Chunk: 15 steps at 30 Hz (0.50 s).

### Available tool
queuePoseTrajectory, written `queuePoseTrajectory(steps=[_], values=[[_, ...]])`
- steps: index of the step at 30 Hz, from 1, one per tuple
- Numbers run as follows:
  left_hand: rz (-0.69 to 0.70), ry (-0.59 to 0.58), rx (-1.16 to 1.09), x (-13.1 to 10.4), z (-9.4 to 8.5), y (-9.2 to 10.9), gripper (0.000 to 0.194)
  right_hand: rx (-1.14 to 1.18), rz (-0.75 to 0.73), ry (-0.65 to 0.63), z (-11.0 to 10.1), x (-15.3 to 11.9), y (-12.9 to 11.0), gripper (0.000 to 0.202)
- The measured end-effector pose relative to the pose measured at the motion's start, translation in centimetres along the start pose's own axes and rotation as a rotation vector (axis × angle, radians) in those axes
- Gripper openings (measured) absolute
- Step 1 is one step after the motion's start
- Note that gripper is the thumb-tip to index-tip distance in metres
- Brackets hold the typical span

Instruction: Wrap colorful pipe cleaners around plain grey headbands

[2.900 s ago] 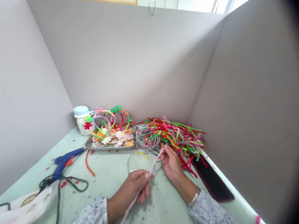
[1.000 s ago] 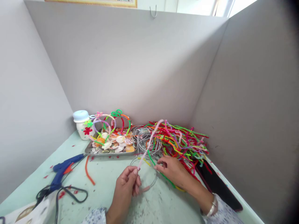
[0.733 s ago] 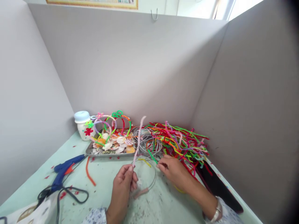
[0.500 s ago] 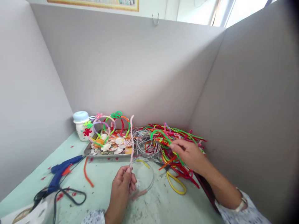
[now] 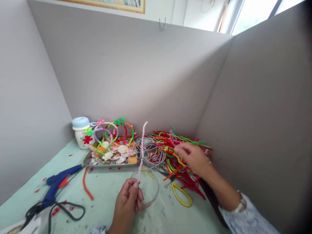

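Note:
A pale pink pipe cleaner (image 5: 142, 151) stands nearly upright, its lower end pinched in my left hand (image 5: 126, 203). Just behind that hand, a ring of thin clear wire (image 5: 158, 191) lies on the table, with a yellow piece on its far side and a pinkish section near my fingers. My right hand (image 5: 193, 159) is over a heap of coloured pipe cleaners (image 5: 190, 180), mostly red and green. Its thumb and fingers are drawn together at the heap; whatever is between them is hidden. Yellow-handled scissors (image 5: 181, 195) lie below it, blades partly under the heap.
Coiled wire (image 5: 152, 156) sits beside a metal tray (image 5: 112, 165) of shells. Pipe-cleaner hoops (image 5: 125, 125) stand on the tray, near a white jar (image 5: 81, 133). A blue glue gun (image 5: 57, 185) with a dark cord and an orange pipe cleaner (image 5: 85, 185) lie left. Grey panels (image 5: 136, 71) enclose the table.
The green pipe cleaner has left my right hand, which has come down slightly onto the heap. My left hand still holds the pink one. The view has shifted a little.

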<state>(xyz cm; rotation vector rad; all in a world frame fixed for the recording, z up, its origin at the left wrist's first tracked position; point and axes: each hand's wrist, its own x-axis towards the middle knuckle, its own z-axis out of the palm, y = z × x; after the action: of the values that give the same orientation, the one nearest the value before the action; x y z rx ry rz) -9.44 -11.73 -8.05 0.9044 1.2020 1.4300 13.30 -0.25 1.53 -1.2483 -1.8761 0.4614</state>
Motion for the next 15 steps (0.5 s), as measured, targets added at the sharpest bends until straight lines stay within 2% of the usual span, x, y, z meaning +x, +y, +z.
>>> queuePoseTrajectory(steps=[1,2,3,5,8,12,15], values=[[-0.007,-0.019,0.001,-0.2,0.1,0.0,0.04,0.137,0.041,-0.181,1.9,-1.8,-0.7,0.02],[-0.007,-0.042,0.017,-0.3,0.2,-0.1,0.041,0.266,0.094,-0.286,3.7,-3.5,-1.3,0.02],[-0.008,-0.075,0.038,-0.5,0.3,-0.2,0.041,0.368,0.137,-0.357,5.4,-5.0,-1.8,0.024],[0.004,-0.149,0.092,-0.8,0.3,-0.6,0.041,0.546,0.192,-0.417,8.1,-7.0,-2.5,0.026],[0.007,-0.247,0.145,-0.9,0.3,-1.1,0.04,0.708,0.254,-0.424,9.6,-8.0,-2.9,0.021],[-0.084,-0.307,0.094,-0.2,0.1,-1.2,0.043,0.681,0.295,-0.269,9.3,-7.7,-2.4,0.028],[-0.112,-0.294,0.054,0.4,0.0,-1.1,0.041,0.694,0.37,-0.146,9.4,-7.7,-1.4,0.034]])
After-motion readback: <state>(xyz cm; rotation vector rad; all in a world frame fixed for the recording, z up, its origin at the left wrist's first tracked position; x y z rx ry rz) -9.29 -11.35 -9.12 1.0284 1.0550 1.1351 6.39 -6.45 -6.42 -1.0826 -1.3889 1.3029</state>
